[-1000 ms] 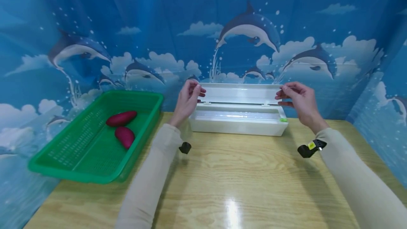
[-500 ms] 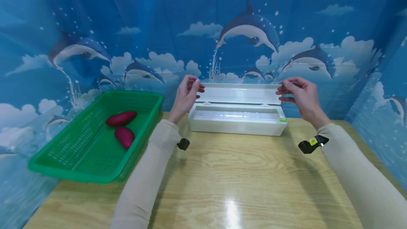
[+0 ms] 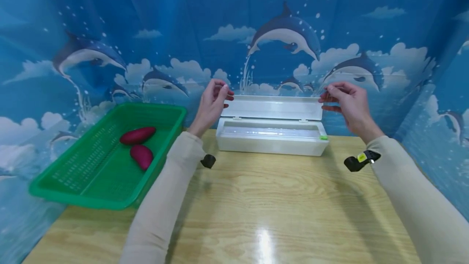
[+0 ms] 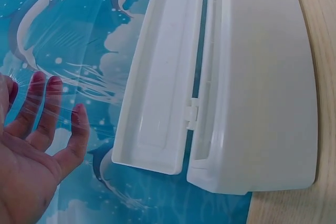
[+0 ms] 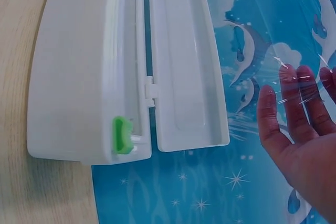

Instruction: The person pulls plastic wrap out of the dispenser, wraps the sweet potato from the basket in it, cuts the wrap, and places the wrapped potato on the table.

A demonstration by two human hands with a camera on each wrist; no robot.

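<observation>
A long white cling film dispenser point(image 3: 271, 146) stands at the back of the table with its hinged lid point(image 3: 272, 108) tipped back. Clear cling film point(image 4: 58, 106), wrinkled at its ends, stretches between the hands and is hard to see in the head view. At the lid's left end the left hand point(image 3: 210, 107) pinches one end of the film between thumb and index finger, other fingers loosely spread. Past the right end, the right hand point(image 3: 353, 107) pinches the other end likewise. A green slider point(image 5: 123, 135) sits at the dispenser's right end.
On the left stands a green perforated basket point(image 3: 144, 190) holding two purple-red sweet potatoes point(image 3: 138, 135). The wooden table point(image 3: 278, 199) extends in front of the dispenser. A blue dolphin-print curtain point(image 3: 205, 11) hangs close behind it.
Both hands have risen slightly and moved a little apart, with the film still between them. The dispenser, lid and basket keep their places; the head view has shifted slightly.
</observation>
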